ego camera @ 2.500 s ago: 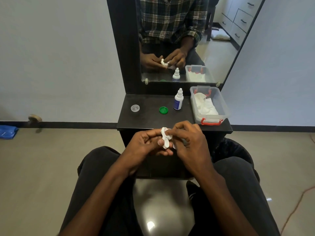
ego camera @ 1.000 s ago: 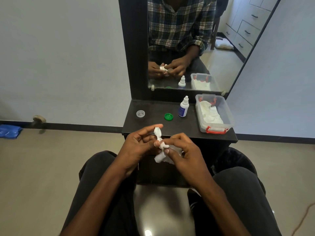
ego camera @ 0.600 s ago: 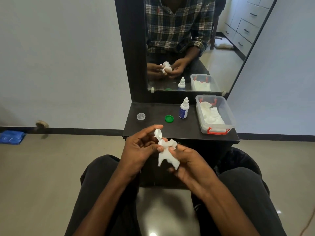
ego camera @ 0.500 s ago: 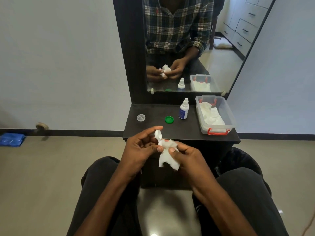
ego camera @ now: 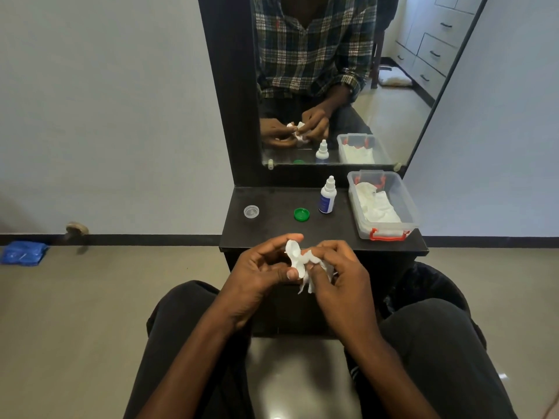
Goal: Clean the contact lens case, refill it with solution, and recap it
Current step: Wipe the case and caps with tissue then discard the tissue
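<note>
Cleaning stage: left grip [ego camera: 260, 276] pinches the case [ego camera: 295, 257]; right grip [ego camera: 335, 267] pinches tissue [ego camera: 311, 279] against it. Beyond them, caps [ego camera: 301, 214] off, bottle [ego camera: 327, 198] untouched; refill and recapping remain.

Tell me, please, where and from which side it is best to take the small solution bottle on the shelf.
Probably grip the solution bottle around its wider body, below the narrow capped tip, coming from the front. It stands upright; the green cap lies left and the plastic box stands right.

A blue bag [ego camera: 23, 253] lies on the floor (by the wall).
</note>
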